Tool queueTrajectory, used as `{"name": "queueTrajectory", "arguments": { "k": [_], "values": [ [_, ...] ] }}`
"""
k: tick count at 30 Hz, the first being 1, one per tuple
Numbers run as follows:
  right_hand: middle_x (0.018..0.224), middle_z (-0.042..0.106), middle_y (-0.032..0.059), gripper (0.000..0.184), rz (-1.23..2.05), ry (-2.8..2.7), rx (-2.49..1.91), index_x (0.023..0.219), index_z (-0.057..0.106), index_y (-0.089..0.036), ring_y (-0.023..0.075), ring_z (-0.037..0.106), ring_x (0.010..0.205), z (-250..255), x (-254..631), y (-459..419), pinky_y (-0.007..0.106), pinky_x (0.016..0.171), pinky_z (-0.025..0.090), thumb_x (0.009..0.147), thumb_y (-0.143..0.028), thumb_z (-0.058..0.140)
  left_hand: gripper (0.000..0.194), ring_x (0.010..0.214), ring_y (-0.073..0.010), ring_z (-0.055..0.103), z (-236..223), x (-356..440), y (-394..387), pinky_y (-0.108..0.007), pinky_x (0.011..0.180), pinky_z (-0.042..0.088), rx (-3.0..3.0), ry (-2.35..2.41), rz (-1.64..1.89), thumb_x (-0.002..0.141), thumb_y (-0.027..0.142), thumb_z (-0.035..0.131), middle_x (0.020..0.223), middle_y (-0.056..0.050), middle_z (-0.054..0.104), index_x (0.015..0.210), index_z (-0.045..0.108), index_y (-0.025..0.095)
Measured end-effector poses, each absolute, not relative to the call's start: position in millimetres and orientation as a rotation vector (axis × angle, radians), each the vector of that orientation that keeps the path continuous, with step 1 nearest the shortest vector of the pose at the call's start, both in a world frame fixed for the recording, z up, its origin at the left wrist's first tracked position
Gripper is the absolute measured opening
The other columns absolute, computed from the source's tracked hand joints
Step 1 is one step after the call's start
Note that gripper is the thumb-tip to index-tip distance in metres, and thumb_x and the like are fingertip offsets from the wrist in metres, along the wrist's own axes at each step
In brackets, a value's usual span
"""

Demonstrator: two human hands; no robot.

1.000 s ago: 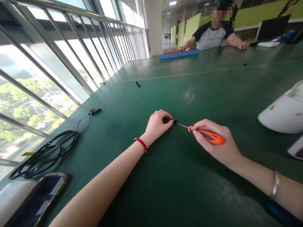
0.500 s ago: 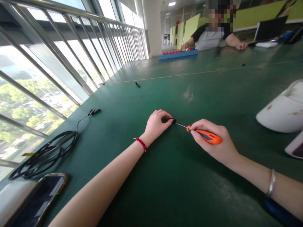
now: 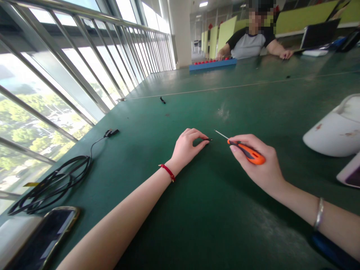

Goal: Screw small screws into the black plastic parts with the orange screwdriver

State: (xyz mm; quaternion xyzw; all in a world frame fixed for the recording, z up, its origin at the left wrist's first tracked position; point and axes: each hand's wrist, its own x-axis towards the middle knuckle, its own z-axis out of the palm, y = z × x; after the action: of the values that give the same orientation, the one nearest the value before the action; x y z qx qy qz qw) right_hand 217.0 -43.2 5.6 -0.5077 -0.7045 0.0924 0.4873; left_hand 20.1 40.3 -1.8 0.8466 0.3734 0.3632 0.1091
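My left hand (image 3: 189, 144) rests on the green table (image 3: 180, 210), its thumb and fingers pinched on a small black piece (image 3: 210, 140). Most of that piece is hidden by the fingers, so its kind cannot be made out. To the right, my right hand (image 3: 258, 157) is wrapped round the orange and grey handle of a screwdriver (image 3: 251, 154). The thin metal shaft points up and to the left, and its tip is apart from the black piece, a little above and beyond it.
A coiled black cable (image 3: 59, 180) and a phone (image 3: 45, 240) lie at left, by a metal railing (image 3: 84, 22). A white container (image 3: 332, 131) is at right. Farther off are a small black bit (image 3: 162, 100), a blue rack (image 3: 213, 65) with red pieces, and a seated person (image 3: 249, 45).
The screwdriver's tip has come away from the black piece, and my right hand has lifted slightly up and right. My left hand keeps its pinch, with the black piece now turned lower and flatter.
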Motion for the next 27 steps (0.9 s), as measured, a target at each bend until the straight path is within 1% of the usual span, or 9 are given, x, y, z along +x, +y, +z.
{"name": "queueTrajectory", "arguments": {
  "k": [3,8,12,17,23,27],
  "values": [
    [0.097,0.067,0.0041,0.019,0.279,-1.765,-1.312,0.097,0.061,-0.021,0.0190,0.063,0.085,1,218,-35,0.033,0.078,0.047,0.081,-0.032,0.058,0.013,0.087,-0.0175,0.056,-1,22,37,-0.033,0.080,0.046,2.576,0.999,1.051,0.083,0.029,0.060,0.089,-0.003,0.066,0.087,0.068,0.019],
    [0.101,0.065,0.0033,0.020,0.382,-1.822,-1.343,0.097,0.059,-0.021,0.0194,0.061,0.092,-5,220,-27,0.034,0.083,0.046,0.080,-0.030,0.059,0.016,0.088,-0.0171,0.056,-2,30,30,-0.032,0.079,0.047,2.637,0.885,1.037,0.083,0.033,0.060,0.089,-0.003,0.067,0.086,0.067,0.019],
    [0.096,0.064,0.0028,0.013,0.421,-1.879,-1.349,0.092,0.059,-0.021,0.0190,0.061,0.088,-7,221,-25,0.035,0.081,0.046,0.080,-0.027,0.057,0.017,0.088,-0.0163,0.057,-3,34,26,-0.031,0.080,0.047,2.659,0.795,1.037,0.083,0.034,0.060,0.089,-0.003,0.067,0.086,0.067,0.018],
    [0.093,0.063,0.0033,0.013,0.447,-1.921,-1.317,0.091,0.060,-0.020,0.0180,0.060,0.085,-8,222,-24,0.034,0.079,0.046,0.080,-0.027,0.057,0.017,0.087,-0.0160,0.057,-3,34,27,-0.031,0.079,0.047,2.642,0.800,1.045,0.083,0.034,0.060,0.089,-0.003,0.067,0.086,0.066,0.018],
    [0.088,0.064,0.0031,0.012,0.378,-1.950,-1.330,0.089,0.062,-0.020,0.0179,0.060,0.079,-6,223,-25,0.035,0.077,0.045,0.081,-0.026,0.056,0.018,0.088,-0.0167,0.057,-2,34,26,-0.031,0.080,0.047,2.625,0.823,0.997,0.083,0.036,0.059,0.089,-0.003,0.067,0.086,0.065,0.019],
    [0.088,0.064,0.0035,0.011,0.335,-1.980,-1.337,0.089,0.061,-0.021,0.0178,0.060,0.077,-5,223,-25,0.035,0.076,0.045,0.081,-0.025,0.056,0.017,0.089,-0.0166,0.057,-1,34,24,-0.032,0.082,0.046,2.650,0.863,0.941,0.085,0.034,0.056,0.091,-0.003,0.067,0.087,0.064,0.020]
  ]
}}
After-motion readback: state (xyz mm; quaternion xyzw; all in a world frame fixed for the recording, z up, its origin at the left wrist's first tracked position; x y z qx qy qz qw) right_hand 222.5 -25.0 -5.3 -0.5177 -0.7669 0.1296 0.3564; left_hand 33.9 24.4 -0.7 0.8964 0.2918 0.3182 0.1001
